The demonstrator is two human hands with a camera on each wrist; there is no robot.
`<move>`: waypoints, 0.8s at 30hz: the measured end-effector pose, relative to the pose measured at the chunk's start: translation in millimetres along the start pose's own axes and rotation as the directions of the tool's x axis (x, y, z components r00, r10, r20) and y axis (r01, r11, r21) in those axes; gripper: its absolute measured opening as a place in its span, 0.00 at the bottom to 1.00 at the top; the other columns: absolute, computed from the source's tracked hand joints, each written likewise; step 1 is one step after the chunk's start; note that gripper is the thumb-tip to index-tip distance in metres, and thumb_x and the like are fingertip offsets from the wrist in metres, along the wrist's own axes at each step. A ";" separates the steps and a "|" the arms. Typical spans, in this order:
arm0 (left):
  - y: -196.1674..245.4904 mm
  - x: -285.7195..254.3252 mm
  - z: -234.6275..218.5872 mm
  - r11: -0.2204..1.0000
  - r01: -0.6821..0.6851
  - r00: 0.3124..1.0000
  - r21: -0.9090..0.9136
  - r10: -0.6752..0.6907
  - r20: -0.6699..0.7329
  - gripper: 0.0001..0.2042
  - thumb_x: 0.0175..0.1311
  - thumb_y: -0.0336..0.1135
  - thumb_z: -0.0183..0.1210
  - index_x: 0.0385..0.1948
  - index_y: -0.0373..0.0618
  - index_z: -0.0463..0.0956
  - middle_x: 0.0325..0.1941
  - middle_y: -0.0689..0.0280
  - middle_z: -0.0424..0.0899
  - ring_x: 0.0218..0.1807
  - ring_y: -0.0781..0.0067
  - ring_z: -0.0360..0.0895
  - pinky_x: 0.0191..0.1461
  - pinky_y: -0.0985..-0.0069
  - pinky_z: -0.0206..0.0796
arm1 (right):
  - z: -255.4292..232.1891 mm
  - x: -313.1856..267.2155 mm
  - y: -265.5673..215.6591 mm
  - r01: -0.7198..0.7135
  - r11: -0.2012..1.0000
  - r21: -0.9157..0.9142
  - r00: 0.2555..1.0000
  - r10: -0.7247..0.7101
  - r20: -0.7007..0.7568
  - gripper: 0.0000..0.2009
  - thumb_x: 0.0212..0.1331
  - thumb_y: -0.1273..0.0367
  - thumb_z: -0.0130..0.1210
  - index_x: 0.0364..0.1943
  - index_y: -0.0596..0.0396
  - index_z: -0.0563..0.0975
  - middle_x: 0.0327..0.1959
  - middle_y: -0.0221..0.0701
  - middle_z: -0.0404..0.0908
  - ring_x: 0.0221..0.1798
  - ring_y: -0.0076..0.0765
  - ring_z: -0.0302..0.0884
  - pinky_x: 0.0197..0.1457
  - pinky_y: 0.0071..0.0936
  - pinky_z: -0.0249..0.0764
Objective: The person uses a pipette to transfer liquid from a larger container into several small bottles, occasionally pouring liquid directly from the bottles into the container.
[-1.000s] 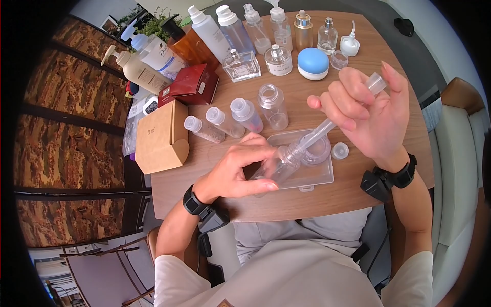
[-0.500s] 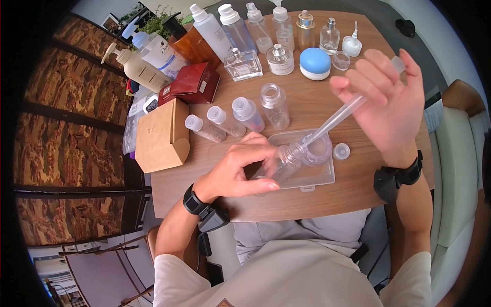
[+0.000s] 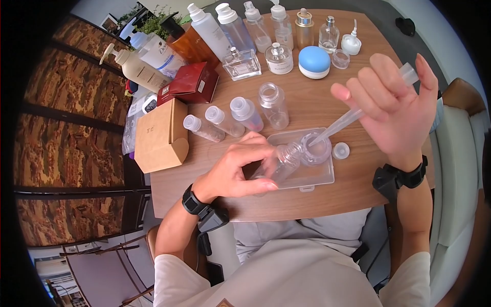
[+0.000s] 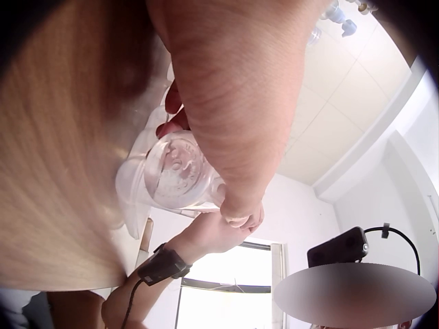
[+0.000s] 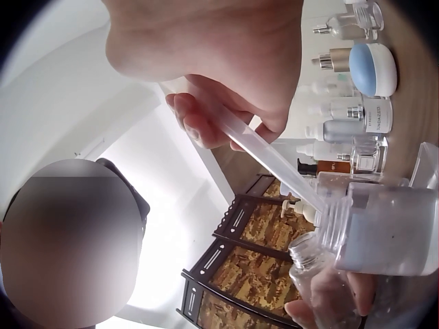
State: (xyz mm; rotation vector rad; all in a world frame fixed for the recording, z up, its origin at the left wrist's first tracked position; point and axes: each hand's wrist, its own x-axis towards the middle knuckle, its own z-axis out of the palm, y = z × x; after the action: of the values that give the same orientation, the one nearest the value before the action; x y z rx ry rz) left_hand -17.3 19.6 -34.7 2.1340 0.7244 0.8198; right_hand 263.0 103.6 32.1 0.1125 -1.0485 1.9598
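My left hand [image 3: 238, 163] grips a small clear bottle [image 3: 281, 162], tilted with its threaded neck to the right. In the left wrist view the round base of this bottle [image 4: 180, 171] faces the camera. My right hand [image 3: 396, 110] is raised at the right, fingers curled round a clear plastic pipette [image 3: 341, 123] that slants down leftward. The pipette's lower end is in the mouth of a wide-necked clear bottle [image 3: 318, 152], as the right wrist view also shows. That bottle [image 5: 391, 229] stands beside the small one, in a shallow clear tray [image 3: 319, 178].
A small clear cap [image 3: 340, 150] lies right of the tray. Behind my left hand stand several small clear bottles [image 3: 246, 113]. A cardboard box [image 3: 161, 135] and a red box [image 3: 193, 84] are at the left. Pump bottles, perfume bottles and a blue-lidded jar [image 3: 314, 62] line the back.
My right hand has moved to the right with the pipette. The pipette's lower end has shifted from the small bottle's mouth to the wide-necked bottle. My left hand has stayed put.
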 end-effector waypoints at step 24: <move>1.1 0.4 0.1 1.000 0.018 1.000 -0.004 -0.018 -0.005 0.20 0.51 0.42 0.72 0.40 0.39 0.79 0.27 0.71 0.80 0.34 0.69 0.71 0.54 0.67 0.60 | 5.7 -5.8 14.6 -0.057 0.942 -0.332 0.986 0.106 0.131 0.27 0.66 0.39 0.21 0.20 0.41 0.58 0.15 0.17 0.57 0.19 0.23 0.52 0.50 0.31 0.56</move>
State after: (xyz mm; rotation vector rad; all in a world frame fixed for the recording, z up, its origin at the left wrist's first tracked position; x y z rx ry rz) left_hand -16.7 19.2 -33.7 2.1194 0.7434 0.8168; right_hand 254.1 92.0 24.0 0.0303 -1.4841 1.8429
